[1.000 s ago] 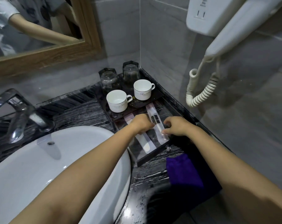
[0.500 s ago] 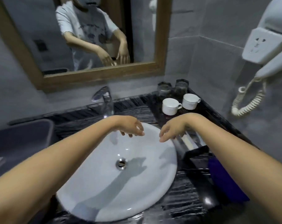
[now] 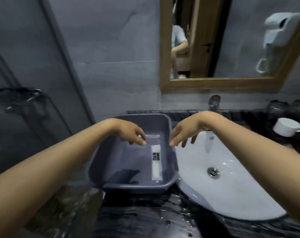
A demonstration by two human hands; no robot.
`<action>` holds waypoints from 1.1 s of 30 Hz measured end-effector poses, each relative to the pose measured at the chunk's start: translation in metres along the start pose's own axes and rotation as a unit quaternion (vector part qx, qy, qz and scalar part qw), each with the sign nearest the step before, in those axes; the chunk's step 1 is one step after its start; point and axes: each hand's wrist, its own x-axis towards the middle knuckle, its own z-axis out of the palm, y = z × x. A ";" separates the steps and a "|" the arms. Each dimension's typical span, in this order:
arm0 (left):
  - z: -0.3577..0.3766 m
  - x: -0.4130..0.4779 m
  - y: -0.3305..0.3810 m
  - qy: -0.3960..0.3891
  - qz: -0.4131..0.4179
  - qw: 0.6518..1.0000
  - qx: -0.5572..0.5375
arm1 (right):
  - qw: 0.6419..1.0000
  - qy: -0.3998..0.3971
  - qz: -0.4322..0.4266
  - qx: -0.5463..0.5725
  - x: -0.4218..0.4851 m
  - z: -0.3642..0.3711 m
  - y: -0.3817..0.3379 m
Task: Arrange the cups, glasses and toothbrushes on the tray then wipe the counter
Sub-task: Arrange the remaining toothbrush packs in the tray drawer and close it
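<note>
Over the grey tub (image 3: 128, 160), left hand (image 3: 130, 133) and right hand (image 3: 183, 133) hover, each grip slack and empty. Wrapped toothbrush (image 3: 156, 162) lies flat on tub floor, right side. Cup (image 3: 286, 126) far right. Risk: slick wrapper slips; wet surface (image 3: 145, 217).
</note>
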 end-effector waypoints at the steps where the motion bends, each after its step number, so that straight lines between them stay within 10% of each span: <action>1: 0.007 -0.003 -0.014 -0.002 -0.012 1.000 -0.004 | 1.000 -0.003 0.000 -0.005 0.010 0.002 -0.015; 18: 0.151 0.011 -0.130 0.188 -0.114 0.972 0.081 | 0.982 0.073 0.161 -0.068 0.185 0.092 -0.049; 33: 0.161 0.017 -0.136 0.236 -0.099 0.966 0.034 | 0.933 0.248 0.181 0.185 0.241 0.121 -0.030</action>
